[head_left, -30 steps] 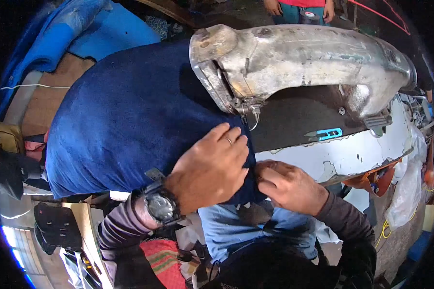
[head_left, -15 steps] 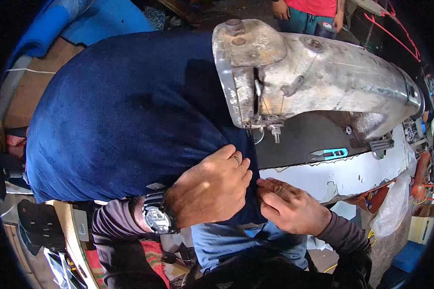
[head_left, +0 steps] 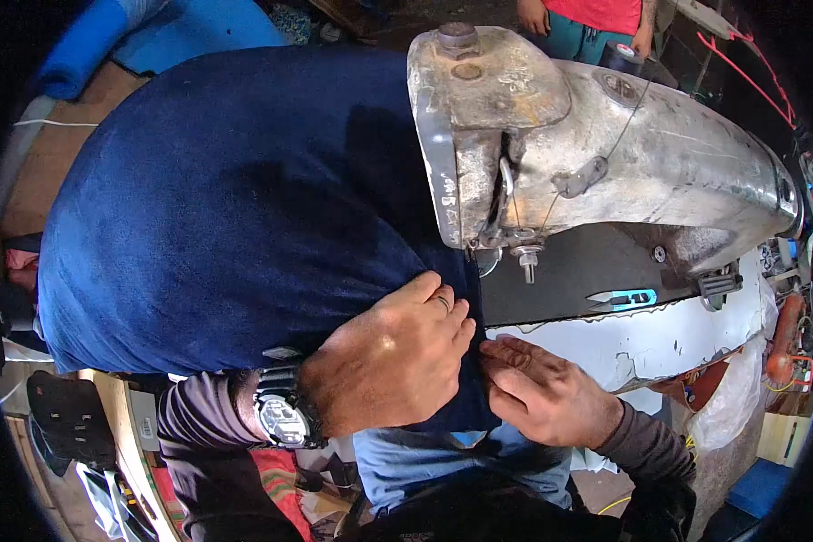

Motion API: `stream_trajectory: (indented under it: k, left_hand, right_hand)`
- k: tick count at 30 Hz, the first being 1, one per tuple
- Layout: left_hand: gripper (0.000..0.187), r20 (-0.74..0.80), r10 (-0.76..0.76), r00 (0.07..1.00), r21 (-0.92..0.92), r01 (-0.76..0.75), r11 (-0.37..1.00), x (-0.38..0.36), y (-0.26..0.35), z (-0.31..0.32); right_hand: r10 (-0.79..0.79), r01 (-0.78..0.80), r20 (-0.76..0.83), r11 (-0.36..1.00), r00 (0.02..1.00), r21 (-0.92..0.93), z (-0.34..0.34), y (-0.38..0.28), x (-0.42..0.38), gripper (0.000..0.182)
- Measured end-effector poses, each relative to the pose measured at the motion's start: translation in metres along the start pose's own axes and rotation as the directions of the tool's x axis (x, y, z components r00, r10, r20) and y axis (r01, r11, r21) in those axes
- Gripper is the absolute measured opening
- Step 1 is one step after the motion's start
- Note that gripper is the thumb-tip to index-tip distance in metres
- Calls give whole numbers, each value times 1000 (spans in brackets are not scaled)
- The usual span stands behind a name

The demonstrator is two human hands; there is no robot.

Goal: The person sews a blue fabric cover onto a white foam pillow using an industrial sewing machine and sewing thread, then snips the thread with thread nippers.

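A big piece of dark blue fabric (head_left: 235,199) lies spread over the sewing table, running under the head of a worn grey sewing machine (head_left: 605,154). My left hand (head_left: 388,361), with a ring and a wristwatch (head_left: 280,417), presses flat on the fabric just in front of the needle (head_left: 524,257). My right hand (head_left: 542,393) pinches the fabric's right edge, fingers curled on it, close beside the left hand. The needle area is partly hidden by the machine head.
A small blue thread snip (head_left: 625,297) lies on the black machine bed (head_left: 569,271). The white table top (head_left: 659,339) is chipped at its edge. Another person in a red top (head_left: 596,18) stands beyond the machine. Blue cloth (head_left: 154,32) lies at the far left.
The view has moved closer over the machine head. Both hands stay on the fabric and have slid slightly with it toward the needle.
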State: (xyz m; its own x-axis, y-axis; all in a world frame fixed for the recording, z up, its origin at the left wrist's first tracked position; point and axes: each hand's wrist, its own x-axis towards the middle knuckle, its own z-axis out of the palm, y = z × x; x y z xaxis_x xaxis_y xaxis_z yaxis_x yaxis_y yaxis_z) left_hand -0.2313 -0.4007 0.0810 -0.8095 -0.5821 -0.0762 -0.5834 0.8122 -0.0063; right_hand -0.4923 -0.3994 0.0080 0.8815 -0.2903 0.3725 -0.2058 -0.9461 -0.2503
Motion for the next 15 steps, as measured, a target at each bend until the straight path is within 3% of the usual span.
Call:
stream_trajectory:
  k: [15]
  left_hand:
    - [42,60,-38,997,-6,39,999,7,-5,-10]
  right_hand:
    - [29,-28,-8,997,1000,68,-1,6,4,12]
